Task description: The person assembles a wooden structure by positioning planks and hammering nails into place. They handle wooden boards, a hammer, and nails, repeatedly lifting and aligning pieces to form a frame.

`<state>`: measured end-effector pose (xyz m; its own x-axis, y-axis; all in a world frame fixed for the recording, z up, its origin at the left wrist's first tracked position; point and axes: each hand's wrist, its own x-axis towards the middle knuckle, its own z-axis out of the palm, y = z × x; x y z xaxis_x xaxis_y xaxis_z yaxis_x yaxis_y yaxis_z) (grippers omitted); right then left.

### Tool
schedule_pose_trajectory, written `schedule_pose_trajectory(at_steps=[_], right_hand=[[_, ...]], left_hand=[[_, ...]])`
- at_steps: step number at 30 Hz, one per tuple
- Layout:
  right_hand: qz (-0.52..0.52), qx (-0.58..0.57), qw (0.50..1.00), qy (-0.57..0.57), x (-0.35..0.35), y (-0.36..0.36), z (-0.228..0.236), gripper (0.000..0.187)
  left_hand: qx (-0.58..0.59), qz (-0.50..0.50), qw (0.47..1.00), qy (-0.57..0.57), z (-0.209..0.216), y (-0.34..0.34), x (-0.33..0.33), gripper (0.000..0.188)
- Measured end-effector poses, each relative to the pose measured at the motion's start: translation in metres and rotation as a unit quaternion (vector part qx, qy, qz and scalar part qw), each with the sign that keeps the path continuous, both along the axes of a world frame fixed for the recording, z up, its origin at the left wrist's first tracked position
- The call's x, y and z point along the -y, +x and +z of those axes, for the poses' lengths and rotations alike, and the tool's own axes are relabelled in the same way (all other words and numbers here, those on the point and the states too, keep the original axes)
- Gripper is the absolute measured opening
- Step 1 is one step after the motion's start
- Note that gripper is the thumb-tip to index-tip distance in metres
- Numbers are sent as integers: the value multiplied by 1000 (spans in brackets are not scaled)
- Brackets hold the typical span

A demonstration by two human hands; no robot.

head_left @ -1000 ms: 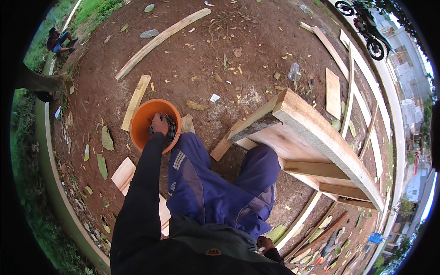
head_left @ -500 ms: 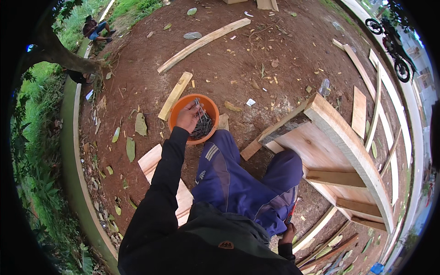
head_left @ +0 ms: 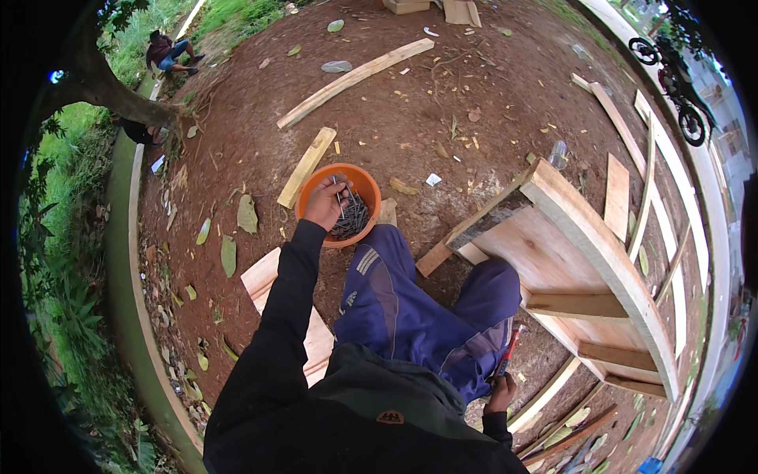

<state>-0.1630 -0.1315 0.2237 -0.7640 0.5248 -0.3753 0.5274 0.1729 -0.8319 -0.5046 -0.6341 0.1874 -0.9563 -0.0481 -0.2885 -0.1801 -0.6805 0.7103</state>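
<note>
My left hand (head_left: 322,205) is inside an orange bowl (head_left: 367,175), fingers pinched on a nail (head_left: 337,186). Below and beside the fingers lies a heap of loose grey nails (head_left: 353,219). Down by my right thigh, my right hand (head_left: 500,393) is closed round a hammer (head_left: 511,347) with a red handle; part of it is hidden by the hand and my leg. A wooden frame with a plywood panel (head_left: 557,253) leans by my right knee, nearest to the right hand's side.
Cut boards lie on the brown soil: one plank (head_left: 306,167) beside the bowl, a long strip (head_left: 355,83) farther off, several at right. A clear plastic cup (head_left: 558,154) stands past the frame. A person (head_left: 170,54) sits far left; a motorcycle (head_left: 671,87) is far right.
My left hand stays in the bowl, its fingers shifted slightly with the nail. The right hand and hammer have moved slightly up and out from my thigh, showing more of the hammer.
</note>
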Motion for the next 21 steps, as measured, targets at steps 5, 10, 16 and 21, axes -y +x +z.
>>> schedule_pose_trajectory(at_steps=[5,10,16,21], right_hand=[[-12,-38,999,-8,6,7,6,15],[-5,-171,985,31,32,11,38,30],[67,-262,963,9,28,-51,104,27],[99,-216,971,-2,28,-98,164,26]], left_hand=[[-28,-46,998,40,25,9,-15,27],[33,-38,998,-35,38,20,-44,28],[-52,-138,969,-199,79,-17,-109,24],[-97,-169,959,-205,161,-46,-172,30]])
